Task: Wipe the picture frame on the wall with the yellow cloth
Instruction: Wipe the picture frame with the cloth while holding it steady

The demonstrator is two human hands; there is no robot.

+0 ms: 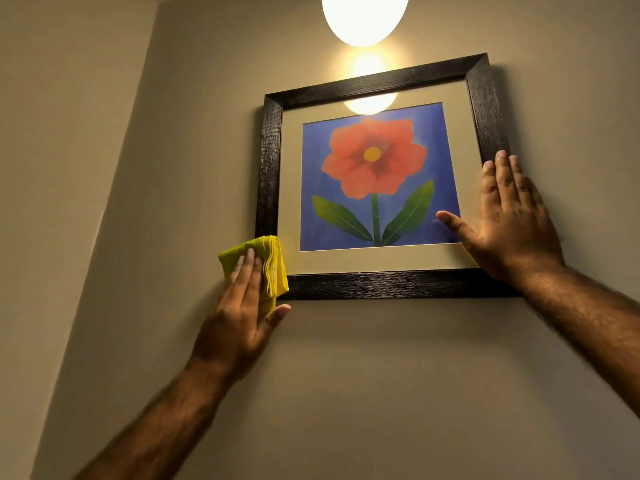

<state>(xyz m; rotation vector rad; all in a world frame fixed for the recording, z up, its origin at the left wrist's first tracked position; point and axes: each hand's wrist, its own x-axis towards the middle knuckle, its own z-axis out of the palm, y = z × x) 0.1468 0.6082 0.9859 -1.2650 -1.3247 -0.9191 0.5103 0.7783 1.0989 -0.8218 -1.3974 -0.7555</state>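
Observation:
A dark wooden picture frame point(381, 284) hangs tilted on the beige wall, holding a red flower print on blue with a cream mat. My left hand point(242, 313) presses a folded yellow cloth point(273, 268) against the frame's lower left corner, fingers flat on the cloth, thumb under the bottom edge. My right hand point(512, 223) lies flat and spread on the frame's lower right side, thumb on the glass, fingers along the right rail.
A glowing oval lamp point(363, 15) hangs just above the frame and reflects in the glass. A wall corner point(145, 81) runs down the left. Bare wall point(381, 393) stretches below the frame.

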